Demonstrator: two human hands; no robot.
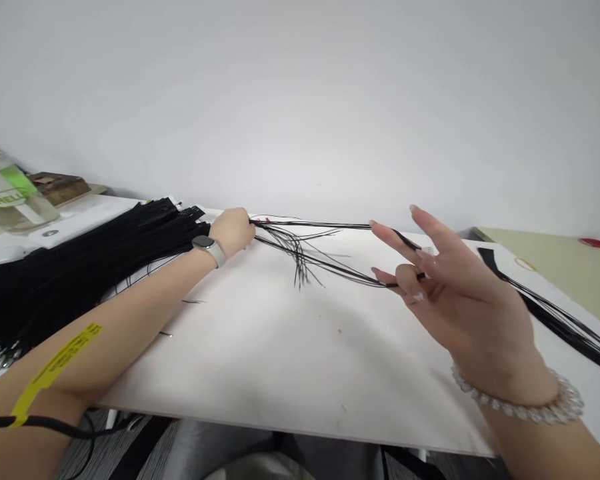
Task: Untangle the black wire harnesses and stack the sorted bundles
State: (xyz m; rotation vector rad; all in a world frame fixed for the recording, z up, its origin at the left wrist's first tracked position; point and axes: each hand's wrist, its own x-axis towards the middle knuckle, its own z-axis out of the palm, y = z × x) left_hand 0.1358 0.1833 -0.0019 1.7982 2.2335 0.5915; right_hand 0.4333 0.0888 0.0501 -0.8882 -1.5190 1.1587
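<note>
Black wires (325,257) run from the closed left hand (233,230) to the right hand (460,293), whose spread fingers (400,243) seem to pinch a few strands. A thick bundle of black wires (80,267) lies beside the left wrist, another bundle (545,307) past the right hand, both on a white board (280,353), before a pale wall (300,100).

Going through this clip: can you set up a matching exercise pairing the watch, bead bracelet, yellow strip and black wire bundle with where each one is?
Items: 1 pale-strapped smartwatch; 2 white beaded bracelet; 3 yellow printed strip; 4 thick bundle of black wires.
Places: A white tabletop; B right wrist; C left wrist; D left forearm.
Pairs: 1-C, 2-B, 3-D, 4-A.
</note>
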